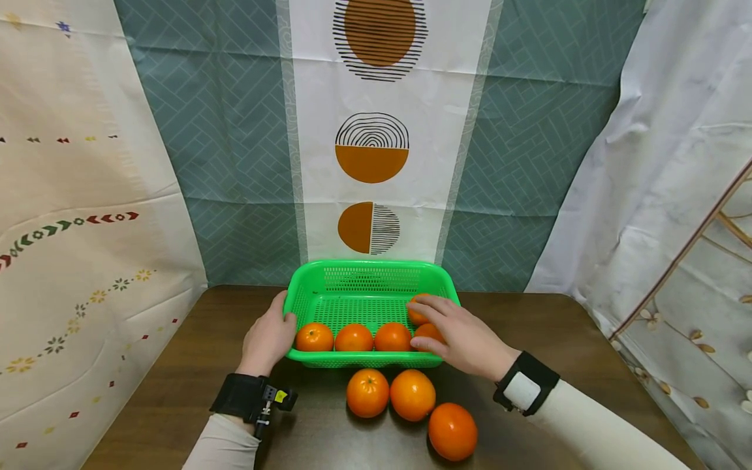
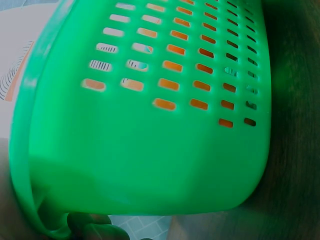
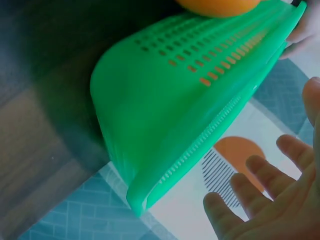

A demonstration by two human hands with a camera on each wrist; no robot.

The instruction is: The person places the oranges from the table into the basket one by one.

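A green perforated plastic basket (image 1: 376, 360) stands on the table, several oranges (image 1: 354, 338) lined along its near side. One more orange (image 1: 420, 309) lies by the right wall, partly covered by my right hand (image 1: 464, 333). That hand hovers over the basket's right end; the right wrist view shows its fingers (image 3: 270, 175) spread, holding nothing. My left hand (image 1: 269, 336) grips the basket's left rim, thumb toward the inside. In the left wrist view its fingertips (image 2: 100, 230) show beneath the rim. Outside, in front of the basket, lie three oranges (image 1: 413, 395).
The brown wooden table (image 1: 176, 372) reaches back to a hanging cloth (image 1: 241, 163) just behind the basket. Patterned cloths hang at the left (image 1: 94, 261) and right (image 1: 658, 215). Both wrists wear black bands (image 1: 237, 396).
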